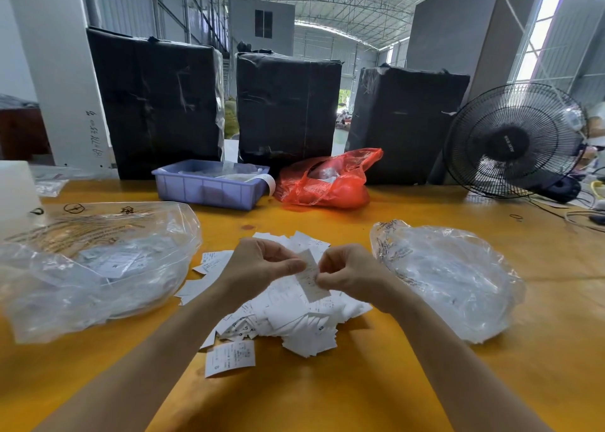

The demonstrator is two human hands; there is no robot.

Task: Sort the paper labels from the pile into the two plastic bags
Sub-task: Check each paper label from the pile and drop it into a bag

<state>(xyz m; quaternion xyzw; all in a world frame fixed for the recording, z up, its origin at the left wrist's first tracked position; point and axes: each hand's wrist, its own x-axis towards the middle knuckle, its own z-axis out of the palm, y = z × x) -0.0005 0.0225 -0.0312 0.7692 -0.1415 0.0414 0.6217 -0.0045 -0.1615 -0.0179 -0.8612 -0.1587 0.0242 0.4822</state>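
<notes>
on the yellow table [409, 382], one clear plastic bag [98, 268] lies left of the label pile [294, 317], another bag [448, 277] right. above the pile, left hand [262, 264] and right hand [347, 271] pinch one white printed label [312, 276].

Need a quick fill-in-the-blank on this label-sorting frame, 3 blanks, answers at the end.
1. Both hands pinch one paper label above the ____ of labels.
2. The purple tray sits left of the ____ plastic bag.
3. The black fan stands at the table's far ____ side.

Answers: pile; red; right
</notes>
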